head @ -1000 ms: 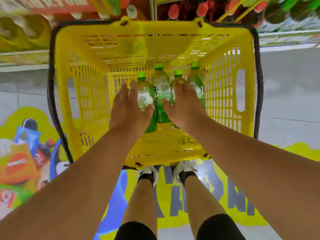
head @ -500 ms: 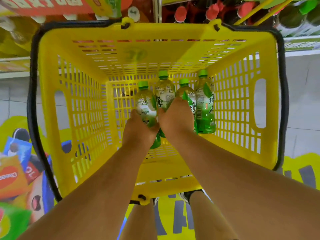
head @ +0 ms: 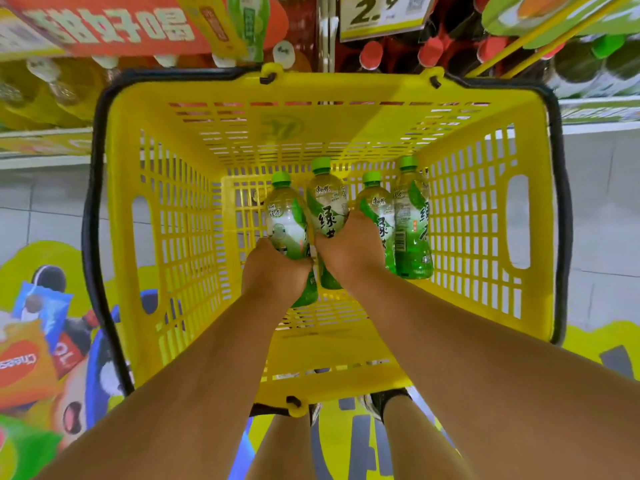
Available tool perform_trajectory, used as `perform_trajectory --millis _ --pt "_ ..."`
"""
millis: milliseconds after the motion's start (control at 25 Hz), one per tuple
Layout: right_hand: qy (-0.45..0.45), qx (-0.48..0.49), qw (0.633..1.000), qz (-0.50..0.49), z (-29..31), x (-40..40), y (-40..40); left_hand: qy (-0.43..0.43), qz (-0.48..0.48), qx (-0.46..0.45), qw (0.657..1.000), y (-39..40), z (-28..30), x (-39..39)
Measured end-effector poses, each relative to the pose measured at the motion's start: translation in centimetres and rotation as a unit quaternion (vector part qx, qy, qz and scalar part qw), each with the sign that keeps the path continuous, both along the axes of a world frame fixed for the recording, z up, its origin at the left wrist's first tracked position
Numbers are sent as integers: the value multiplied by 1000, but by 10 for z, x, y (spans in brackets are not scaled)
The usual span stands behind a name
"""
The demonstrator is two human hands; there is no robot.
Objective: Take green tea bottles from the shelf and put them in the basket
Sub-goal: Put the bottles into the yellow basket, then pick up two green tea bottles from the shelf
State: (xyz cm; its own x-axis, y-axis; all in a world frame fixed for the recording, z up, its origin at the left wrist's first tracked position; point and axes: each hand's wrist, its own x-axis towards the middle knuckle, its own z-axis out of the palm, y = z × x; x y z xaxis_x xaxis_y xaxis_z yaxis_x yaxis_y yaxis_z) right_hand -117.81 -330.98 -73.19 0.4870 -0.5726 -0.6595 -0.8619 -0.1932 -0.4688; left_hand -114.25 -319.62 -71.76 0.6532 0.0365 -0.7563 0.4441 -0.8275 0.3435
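- Notably, the fingers of both hands are hidden: each curls under and around a bottle, so only the backs of the hands show.
- Left hand: its grip is wrapped round the lower half of the leftmost bottle; the bottle's base pokes out below the hand.
- Right hand: its grip is closed round the second bottle; whether it also holds the third bottle just beside it cannot be told.
- Fourth bottle: touches the third on its right side, no hand on it, barcode label facing up.
- Basket: yellow, slotted walls, black handle folded round the rim. All four green-capped tea bottles are inside it, caps pointing away from the person, side by side.
- Whether the held bottles rest on the basket floor is unclear.
- Shelf: cut off at the top edge; red-capped and white-capped bottles partly visible, labels blurred.
- Price tag: reads 2.9, rest too small.
- Shoes: mostly hidden behind the basket's near wall.
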Motion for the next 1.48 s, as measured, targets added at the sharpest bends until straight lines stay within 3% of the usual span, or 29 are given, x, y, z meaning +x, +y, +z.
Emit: perform_trajectory --millis 480,1040,1480 --pt "-111 19 992 -56 138 -46 -39 -85 -15 -59 994 -2 130 10" --pt "-217 -23 973 -75 444 -107 -65 -177 -35 -130 975 17 452 -21" --pt "-362 -20 930 -58 645 -117 -91 -306 -24 -257 916 25 654 -17"
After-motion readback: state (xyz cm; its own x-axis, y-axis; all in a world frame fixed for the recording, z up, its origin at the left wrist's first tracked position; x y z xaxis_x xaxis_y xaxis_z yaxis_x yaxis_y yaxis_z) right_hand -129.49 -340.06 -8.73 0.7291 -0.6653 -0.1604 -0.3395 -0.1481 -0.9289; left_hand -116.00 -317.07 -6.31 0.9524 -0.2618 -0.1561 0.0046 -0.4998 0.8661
